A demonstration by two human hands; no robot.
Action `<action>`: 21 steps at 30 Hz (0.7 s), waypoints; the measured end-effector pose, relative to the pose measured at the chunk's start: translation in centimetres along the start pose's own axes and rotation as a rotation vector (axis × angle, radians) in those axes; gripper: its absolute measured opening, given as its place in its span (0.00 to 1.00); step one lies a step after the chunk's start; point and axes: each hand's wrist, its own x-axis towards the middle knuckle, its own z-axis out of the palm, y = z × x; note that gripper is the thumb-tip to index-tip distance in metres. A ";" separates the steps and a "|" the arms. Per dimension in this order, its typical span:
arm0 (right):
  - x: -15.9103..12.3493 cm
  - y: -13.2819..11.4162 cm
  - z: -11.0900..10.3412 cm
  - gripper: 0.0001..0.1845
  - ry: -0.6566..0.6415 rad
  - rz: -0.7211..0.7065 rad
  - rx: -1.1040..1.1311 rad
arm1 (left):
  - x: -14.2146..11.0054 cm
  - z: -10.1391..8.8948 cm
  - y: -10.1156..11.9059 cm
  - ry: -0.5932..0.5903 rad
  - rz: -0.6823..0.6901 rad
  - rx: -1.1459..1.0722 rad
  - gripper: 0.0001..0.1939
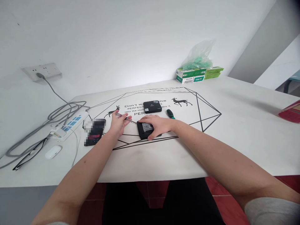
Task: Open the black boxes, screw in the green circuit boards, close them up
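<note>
My left hand (120, 122) is closed around the clear handle of a screwdriver (131, 120). Its thin metal shaft points right, and the tip meets the left edge of a black box-shaped device (142, 132). Over that device lies my right hand (157, 125), gripping it against the table with the thumb on the near side and the fingers on the far side. A pale printed label shows on its upper face, partly covered by the fingers. Just beyond sits a second black box (152, 107), lying flat. A green and black screwdriver handle (170, 113) rests right of it, its lower end hidden by my right wrist.
A phone (95, 132) lies left of my left forearm. Farther left are a white power strip (72, 125), coiled grey cable (50, 117) and a white earbud case (53, 152). Green and white boxes (191, 76) with a plastic bag (199, 56) stand against the wall.
</note>
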 end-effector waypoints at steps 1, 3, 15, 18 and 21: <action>-0.1 -0.1 -0.1 0.61 -0.008 -0.001 -0.002 | 0.0 0.0 0.1 -0.007 -0.013 -0.004 0.32; -0.2 -0.3 -0.3 0.61 -0.028 0.000 0.000 | -0.1 0.0 0.3 -0.029 -0.037 -0.004 0.33; -0.5 -0.7 -0.9 0.62 -0.097 -0.029 0.035 | -1.0 0.2 0.5 -0.144 -0.114 0.038 0.33; -0.4 -0.4 -0.8 0.63 -0.097 -0.021 0.049 | -1.5 0.3 0.6 -0.206 -0.159 0.072 0.33; -0.4 -0.1 -0.7 0.64 -0.087 -0.023 0.072 | -2.3 0.8 0.7 -0.267 -0.127 0.091 0.35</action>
